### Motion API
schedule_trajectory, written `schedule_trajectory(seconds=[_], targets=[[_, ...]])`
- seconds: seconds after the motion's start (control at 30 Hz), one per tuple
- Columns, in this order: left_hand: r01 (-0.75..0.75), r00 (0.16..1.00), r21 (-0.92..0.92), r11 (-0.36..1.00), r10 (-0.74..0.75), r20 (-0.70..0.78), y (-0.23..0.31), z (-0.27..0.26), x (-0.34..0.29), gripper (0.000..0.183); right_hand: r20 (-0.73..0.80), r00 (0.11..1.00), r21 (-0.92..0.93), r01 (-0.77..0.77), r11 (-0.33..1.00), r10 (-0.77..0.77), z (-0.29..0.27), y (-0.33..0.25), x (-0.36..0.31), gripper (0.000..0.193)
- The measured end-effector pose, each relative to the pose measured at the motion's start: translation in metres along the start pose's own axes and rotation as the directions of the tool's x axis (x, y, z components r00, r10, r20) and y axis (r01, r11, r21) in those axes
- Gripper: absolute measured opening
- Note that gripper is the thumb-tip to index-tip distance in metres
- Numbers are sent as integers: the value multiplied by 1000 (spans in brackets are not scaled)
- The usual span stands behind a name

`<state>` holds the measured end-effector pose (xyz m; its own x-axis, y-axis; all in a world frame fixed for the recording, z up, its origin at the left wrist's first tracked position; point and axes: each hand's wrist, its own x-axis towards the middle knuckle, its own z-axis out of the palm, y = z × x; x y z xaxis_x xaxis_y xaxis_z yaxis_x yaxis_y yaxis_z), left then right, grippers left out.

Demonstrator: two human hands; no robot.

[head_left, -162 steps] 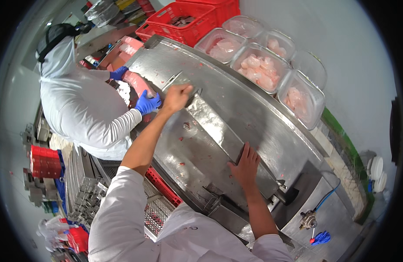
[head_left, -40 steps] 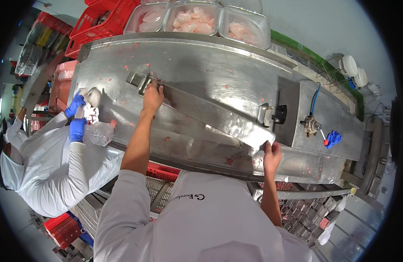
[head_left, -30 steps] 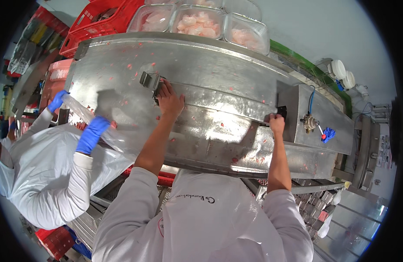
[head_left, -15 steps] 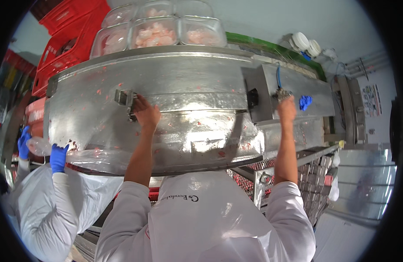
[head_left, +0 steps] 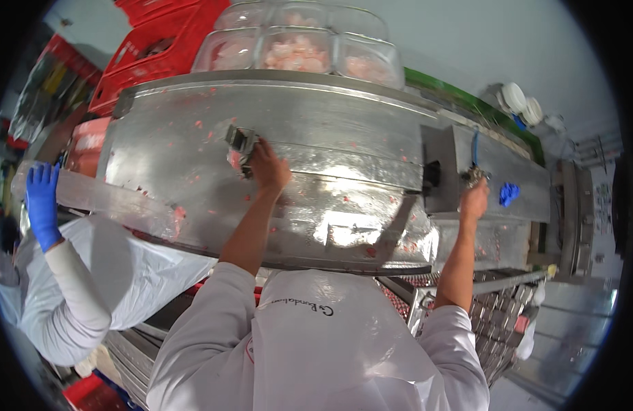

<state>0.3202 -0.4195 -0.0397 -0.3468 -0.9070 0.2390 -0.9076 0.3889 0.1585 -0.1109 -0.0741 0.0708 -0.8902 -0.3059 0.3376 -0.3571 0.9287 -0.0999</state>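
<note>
My left hand (head_left: pixel 270 168) is closed on a small open metal mould (head_left: pixel 241 141), tilted over the steel table (head_left: pixel 316 113). A bit of pink stuff shows at the mould's lower side, and my fingertips are partly hidden behind the metal. Far to the right, my right hand (head_left: pixel 474 201) has its fingers closed at a small greyish metallic bunch (head_left: pixel 474 177) on a raised steel box (head_left: pixel 512 147). A blue strap or cord (head_left: pixel 475 148) runs up from that bunch. Beside it lies a crumpled blue glove (head_left: pixel 510 194).
Clear tubs (head_left: pixel 297 51) with pale pink pieces stand behind the table, next to red crates (head_left: pixel 152 51). At left a co-worker's blue-gloved hand (head_left: pixel 42 195) is by a long clear plastic bag (head_left: pixel 118 198). Several metal moulds (head_left: pixel 501 312) are stacked at lower right.
The whole view has shifted, moving the scene rightward. The mould in my left hand has tilted. The co-worker's plastic now stretches along the table's left edge, and one gloved hand is raised.
</note>
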Motion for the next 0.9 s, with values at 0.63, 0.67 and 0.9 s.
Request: schedule_trajectory(seconds=[0.63,0.67,0.9], targets=[[31,998,34,999,-33,50,-5,7,-2,102,-67,991,157,123,980,-113,17,18,4,29],[28,999,25,999,-29,42,-6,8,-2,103,-97,983,172,172,970,-157,20,24,4,27],[-55,992,52,997,61,-113,-16,24,-2,88,-99,733,262,672,693,-673,-10,114,41,18]])
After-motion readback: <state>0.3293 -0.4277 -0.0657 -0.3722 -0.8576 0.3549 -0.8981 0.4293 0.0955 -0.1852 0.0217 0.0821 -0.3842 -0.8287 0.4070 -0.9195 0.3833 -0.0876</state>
